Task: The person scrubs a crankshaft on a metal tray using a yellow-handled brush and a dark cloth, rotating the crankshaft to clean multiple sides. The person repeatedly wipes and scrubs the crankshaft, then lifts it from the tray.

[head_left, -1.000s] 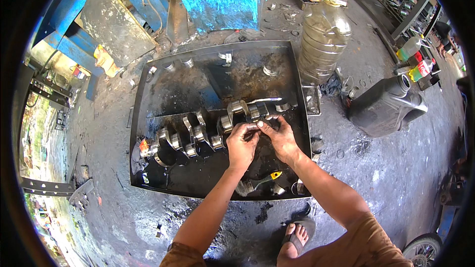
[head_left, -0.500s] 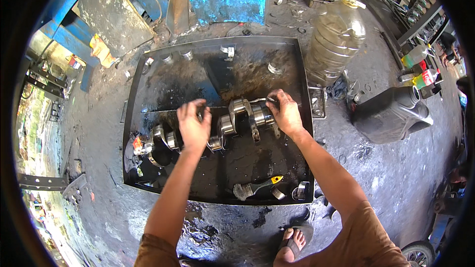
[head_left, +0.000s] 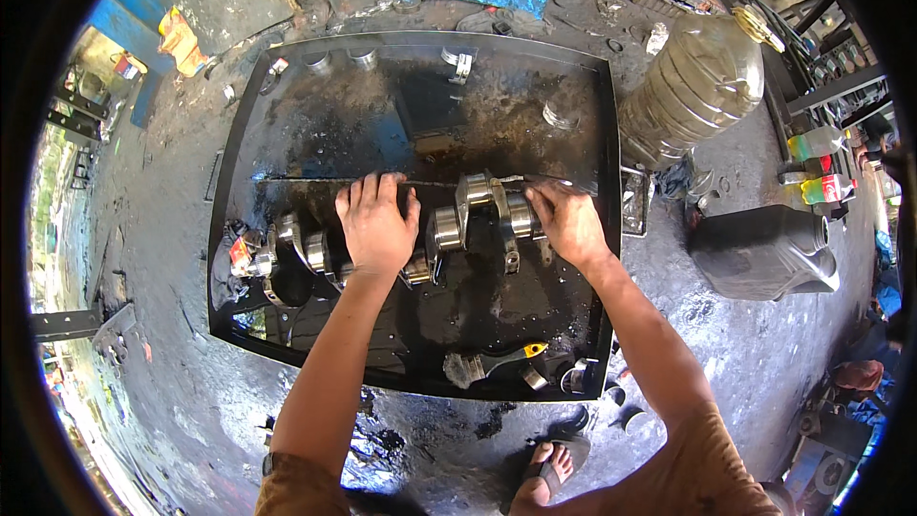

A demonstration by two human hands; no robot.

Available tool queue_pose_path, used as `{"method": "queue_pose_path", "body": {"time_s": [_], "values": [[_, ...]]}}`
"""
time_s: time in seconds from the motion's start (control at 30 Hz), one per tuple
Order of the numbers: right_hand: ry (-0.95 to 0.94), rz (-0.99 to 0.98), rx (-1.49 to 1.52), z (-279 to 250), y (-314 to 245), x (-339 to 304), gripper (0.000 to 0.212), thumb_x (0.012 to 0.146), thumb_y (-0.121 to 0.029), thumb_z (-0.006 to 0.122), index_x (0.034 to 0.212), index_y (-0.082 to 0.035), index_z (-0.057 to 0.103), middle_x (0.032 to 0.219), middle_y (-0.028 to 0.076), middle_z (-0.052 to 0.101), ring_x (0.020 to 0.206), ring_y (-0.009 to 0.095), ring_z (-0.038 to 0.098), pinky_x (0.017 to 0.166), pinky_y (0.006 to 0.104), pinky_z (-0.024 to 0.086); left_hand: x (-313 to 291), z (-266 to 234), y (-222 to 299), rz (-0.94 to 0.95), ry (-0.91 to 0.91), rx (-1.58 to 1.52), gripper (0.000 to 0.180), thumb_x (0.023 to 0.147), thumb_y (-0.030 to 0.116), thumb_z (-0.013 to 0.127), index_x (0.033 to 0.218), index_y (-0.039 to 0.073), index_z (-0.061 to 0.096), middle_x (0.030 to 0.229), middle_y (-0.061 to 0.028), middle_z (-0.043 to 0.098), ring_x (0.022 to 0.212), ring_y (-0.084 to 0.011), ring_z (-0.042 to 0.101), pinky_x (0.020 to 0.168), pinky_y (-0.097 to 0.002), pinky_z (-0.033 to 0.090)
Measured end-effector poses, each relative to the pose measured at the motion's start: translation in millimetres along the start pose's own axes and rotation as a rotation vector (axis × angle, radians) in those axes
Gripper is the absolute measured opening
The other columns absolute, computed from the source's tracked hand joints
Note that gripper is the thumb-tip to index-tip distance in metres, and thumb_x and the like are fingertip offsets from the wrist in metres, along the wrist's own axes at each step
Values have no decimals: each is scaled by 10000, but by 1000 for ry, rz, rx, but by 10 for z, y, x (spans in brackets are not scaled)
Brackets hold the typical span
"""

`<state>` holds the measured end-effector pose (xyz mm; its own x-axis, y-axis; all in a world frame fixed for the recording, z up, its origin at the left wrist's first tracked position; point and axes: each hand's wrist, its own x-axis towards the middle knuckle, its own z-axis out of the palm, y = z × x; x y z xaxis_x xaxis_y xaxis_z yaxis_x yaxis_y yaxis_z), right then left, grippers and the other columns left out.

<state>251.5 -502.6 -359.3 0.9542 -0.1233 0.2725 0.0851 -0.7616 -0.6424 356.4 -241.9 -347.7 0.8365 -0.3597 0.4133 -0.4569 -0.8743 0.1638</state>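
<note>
A shiny metal crankshaft [head_left: 445,229] lies across the middle of a shallow dark metal tray [head_left: 613,124]. My left hand [head_left: 377,229] is over its middle, fingers bent over the far side and thumb on the right; the palm hides that section. My right hand [head_left: 571,226] is curled round the crankshaft's right end, thumb and fingertips against it. What lies under the fingers of both hands is hidden. Nearer me in the tray is a paintbrush [head_left: 492,361] with a dark handle and yellow tip. A curved bearing shell [head_left: 534,377] is beside it.
More bearing shells [head_left: 458,65] lie along the tray's far side. A crumpled dark rag [head_left: 227,263] sits by the crankshaft's left end. Right of the tray stand a large clear plastic bottle [head_left: 693,81] and a black jug [head_left: 759,250] on its side. My sandalled foot [head_left: 554,463] is near the front edge.
My left hand has settled lower onto the crankshaft, its fingers closer together. My right hand stays at the right end. The whole view has shifted, with the tray appearing larger.
</note>
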Motion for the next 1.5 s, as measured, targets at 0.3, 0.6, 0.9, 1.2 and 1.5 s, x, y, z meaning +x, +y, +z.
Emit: {"method": "queue_pose_path", "body": {"time_s": [0.3, 0.6, 0.9, 1.2, 1.5], "values": [[-218, 154, -92, -177, -76, 374, 249, 969, -237, 615, 926, 3, 667, 912, 247, 665, 824, 414, 652, 693, 452, 536, 9, -5, 15, -25, -34, 36, 217, 861, 276, 660, 1010, 118, 648, 972, -83, 619, 998, -281, 581, 987, -438, 368], [-213, 86, 38, -182, 64, 403, 225, 926, -219, 668, 952, 4, 679, 980, 208, 697, 881, 385, 673, 755, 410, 550, 26, 20, 15, -3, -14, 69, 219, 843, 274, 655, 1007, 129, 645, 965, -76, 616, 993, -273, 585, 964, -428, 376], [21, -155, 38, -133, 42, 106, 213, 926, -199, 664, 955, 11, 675, 997, 207, 689, 956, 395, 668, 814, 427, 560, 14, 93, -24, 41, 15, 111, 223, 823, 265, 703, 1014, 161, 651, 971, -48, 647, 976, -259, 616, 943, -417, 396], [176, -344, -82, 88, 254, -86, 262, 950, -265, 625, 1096, -62, 703, 1062, 182, 697, 947, 358, 675, 859, 425, 547, 16, 161, -92, 52, 27, 144, 246, 834, 330, 702, 1035, 190, 673, 991, -44, 675, 997, -256, 635, 963, -421, 399], [18, -158, -54, -138, -177, 165, 134, 926, -145, 635, 966, -24, 676, 1040, 208, 691, 993, 383, 665, 852, 446, 558, 18, 40, -17, 0, -35, 70, 270, 831, 282, 689, 1049, 135, 631, 993, -90, 635, 1011, -286, 601, 998, -434, 376]]}}
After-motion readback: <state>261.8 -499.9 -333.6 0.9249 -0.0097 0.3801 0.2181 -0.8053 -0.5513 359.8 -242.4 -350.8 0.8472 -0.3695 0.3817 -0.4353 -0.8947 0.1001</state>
